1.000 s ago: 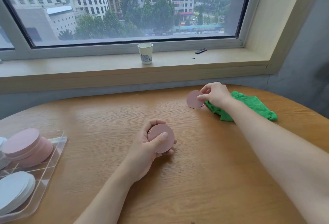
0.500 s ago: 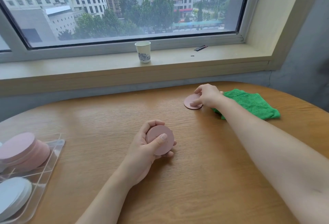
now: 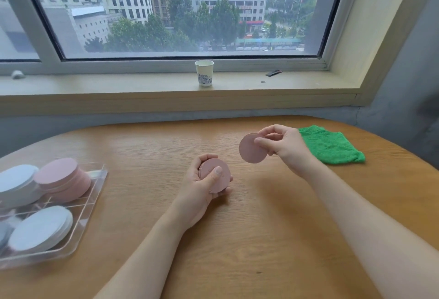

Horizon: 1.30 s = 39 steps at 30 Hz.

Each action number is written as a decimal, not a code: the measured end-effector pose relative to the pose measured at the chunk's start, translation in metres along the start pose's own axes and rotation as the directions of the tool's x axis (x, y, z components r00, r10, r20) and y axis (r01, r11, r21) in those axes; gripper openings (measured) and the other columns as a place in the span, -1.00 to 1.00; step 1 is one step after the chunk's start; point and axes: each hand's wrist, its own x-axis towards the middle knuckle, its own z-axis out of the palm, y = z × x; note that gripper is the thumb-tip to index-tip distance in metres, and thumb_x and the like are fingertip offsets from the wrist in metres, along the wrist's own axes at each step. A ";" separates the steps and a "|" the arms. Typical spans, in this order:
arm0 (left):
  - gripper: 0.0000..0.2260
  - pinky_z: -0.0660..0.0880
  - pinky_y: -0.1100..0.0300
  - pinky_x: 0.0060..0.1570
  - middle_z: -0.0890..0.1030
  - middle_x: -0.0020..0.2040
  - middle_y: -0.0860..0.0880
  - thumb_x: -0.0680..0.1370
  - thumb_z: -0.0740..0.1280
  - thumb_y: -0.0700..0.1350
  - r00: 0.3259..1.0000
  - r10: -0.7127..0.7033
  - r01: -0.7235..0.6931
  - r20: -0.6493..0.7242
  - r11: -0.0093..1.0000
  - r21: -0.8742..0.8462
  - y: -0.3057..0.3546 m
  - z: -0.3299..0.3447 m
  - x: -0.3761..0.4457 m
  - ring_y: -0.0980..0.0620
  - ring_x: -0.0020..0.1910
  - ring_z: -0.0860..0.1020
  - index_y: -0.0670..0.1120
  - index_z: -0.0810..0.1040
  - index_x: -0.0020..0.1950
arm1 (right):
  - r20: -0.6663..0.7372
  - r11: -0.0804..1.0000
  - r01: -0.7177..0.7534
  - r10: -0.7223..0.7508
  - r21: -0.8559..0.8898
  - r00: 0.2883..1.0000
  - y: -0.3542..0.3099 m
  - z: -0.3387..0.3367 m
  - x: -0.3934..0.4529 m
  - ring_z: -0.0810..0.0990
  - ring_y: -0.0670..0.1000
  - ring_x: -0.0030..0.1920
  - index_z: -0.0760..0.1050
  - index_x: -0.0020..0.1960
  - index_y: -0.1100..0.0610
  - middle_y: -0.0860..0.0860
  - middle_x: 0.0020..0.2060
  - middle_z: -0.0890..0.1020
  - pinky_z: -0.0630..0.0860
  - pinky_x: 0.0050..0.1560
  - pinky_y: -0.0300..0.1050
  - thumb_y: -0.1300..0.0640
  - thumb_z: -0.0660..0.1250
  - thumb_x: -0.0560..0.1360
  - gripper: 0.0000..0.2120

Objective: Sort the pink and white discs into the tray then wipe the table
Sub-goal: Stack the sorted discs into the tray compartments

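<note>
Head view: the right hand [image 3: 282, 146], right of centre in the frame, pinches a single pink disc [image 3: 253, 148] by its edge between thumb and fingertips and holds it clear of the table [image 3: 273, 227]. Half a second ago that disc lay flat on the wood just beside the green cloth [image 3: 332, 145] with the fingers pressing on it — it has since been lifted and carried toward frame centre. The left hand [image 3: 204, 187] has not moved; its fingers and thumb are curled round a small stack of pink discs [image 3: 215, 177], resting low over the table. No loose disc is visible on the table surface, so the sorting step appears near its end. The likely next action is to add the single disc to the held stack, then carry the stack to the clear tray [image 3: 95, 194] at lower left, where a pink pile [image 3: 60, 176] and white piles [image 3: 40, 227] already sit in separate compartments. Wiping has not begun — the cloth lies folded and untouched at right.
</note>
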 end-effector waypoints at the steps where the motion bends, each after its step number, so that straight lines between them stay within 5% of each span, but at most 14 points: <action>1: -0.74 0.65 0.01 -0.12 0.53 0.25 -0.24 0.64 0.35 -0.26 1.000 0.005 -0.005 -0.006 1.000 0.000 0.002 -0.001 -0.002 -0.24 0.04 0.69 -0.09 0.47 0.31 | 0.018 0.998 -0.011 0.010 0.056 1.000 -0.004 0.004 -0.012 0.48 -0.09 -0.41 0.63 -0.05 0.18 -0.01 -0.31 0.68 0.47 -0.28 -0.21 0.25 0.56 0.42 -0.85; 6: -0.64 0.59 -0.04 -0.05 0.59 0.20 -0.15 0.53 0.41 0.00 1.000 0.013 -0.013 -0.016 1.000 0.013 0.008 -0.002 -0.025 -0.07 -0.03 0.68 -0.07 0.48 0.28 | 0.162 0.982 -0.063 0.033 0.179 0.986 -0.011 0.041 -0.069 0.48 -0.09 -0.40 0.62 -0.02 0.24 0.04 -0.29 0.68 0.44 -0.32 -0.22 0.30 0.53 0.43 -0.84; 11: -0.49 0.58 0.02 -0.13 0.69 0.03 -0.14 0.57 0.18 0.27 0.998 -0.023 0.021 0.055 0.999 0.032 0.017 -0.008 -0.066 -0.09 -0.08 0.65 -0.13 0.49 0.24 | 0.155 0.988 0.023 -0.047 0.150 0.987 -0.018 0.085 -0.104 0.53 -0.01 -0.32 0.66 -0.07 0.18 0.09 -0.26 0.68 0.48 -0.30 -0.17 0.21 0.60 0.37 -0.82; 17: -0.56 0.64 0.02 -0.10 0.64 0.26 -0.23 0.51 0.51 -0.06 1.000 -0.013 0.014 0.025 0.999 -0.039 0.030 -0.037 -0.114 -0.24 0.11 0.66 -0.11 0.46 0.32 | 0.088 0.987 0.158 -0.158 0.005 0.984 -0.038 0.134 -0.144 0.59 -0.07 -0.22 0.70 -0.11 -0.03 -0.06 -0.15 0.69 0.52 -0.19 -0.25 0.14 0.60 0.38 -0.86; 20: -0.53 0.64 -0.03 0.00 0.61 0.32 -0.28 0.54 0.47 -0.22 0.999 0.006 -0.004 0.034 0.999 -0.037 0.037 -0.058 -0.136 -0.24 0.15 0.66 -0.12 0.42 0.40 | 0.138 0.986 0.165 -0.165 0.010 0.977 -0.050 0.152 -0.158 0.61 -0.11 -0.18 0.71 -0.05 -0.05 -0.13 -0.11 0.70 0.50 -0.15 -0.30 0.10 0.56 0.43 -0.88; 25: -0.39 0.59 -0.18 0.18 0.61 0.35 -0.23 0.47 0.52 -0.21 0.998 0.044 -0.048 -0.051 0.996 -0.076 0.064 -0.087 -0.173 -0.25 0.27 0.64 -0.04 0.38 0.47 | 0.318 0.965 0.249 -0.211 -0.087 0.925 -0.078 0.177 -0.180 0.67 -0.18 -0.01 0.67 0.13 -0.13 -0.26 -0.06 0.70 0.61 0.00 -0.17 -0.11 0.48 0.49 -0.78; 30: -0.27 0.63 -0.06 0.13 0.62 0.32 -0.16 0.40 0.57 -0.18 0.984 0.083 -0.087 -0.156 0.996 -0.025 0.089 -0.116 -0.209 -0.13 0.14 0.68 0.05 0.33 0.49 | 0.432 0.989 0.131 -0.091 -0.062 0.897 -0.110 0.217 -0.188 0.64 -0.21 -0.15 0.64 0.16 -0.08 -0.16 -0.09 0.72 0.58 -0.05 -0.24 -0.16 0.46 0.49 -0.70; 33: -0.30 0.61 -0.08 0.10 0.69 0.17 -0.11 0.44 0.59 -0.19 0.974 0.117 -0.113 -0.193 0.993 0.030 0.102 -0.135 -0.228 -0.12 0.10 0.66 0.05 0.30 0.46 | 0.572 0.997 -0.038 -0.005 0.063 0.820 -0.127 0.242 -0.188 0.64 -0.17 -0.18 0.66 0.13 0.02 -0.04 -0.06 0.74 0.55 -0.16 -0.29 0.01 0.47 0.52 -0.79; 39: -0.37 0.58 -0.19 0.22 0.56 0.32 -0.24 0.48 0.55 -0.20 0.969 0.138 -0.131 -0.207 0.990 0.047 0.131 -0.174 -0.252 -0.19 0.16 0.65 -0.05 0.27 0.42 | 0.692 0.960 -0.213 0.028 0.183 0.722 -0.134 0.291 -0.188 0.60 0.07 -0.10 0.65 0.14 0.26 0.15 -0.06 0.69 0.52 -0.21 -0.18 0.05 0.55 0.43 -0.62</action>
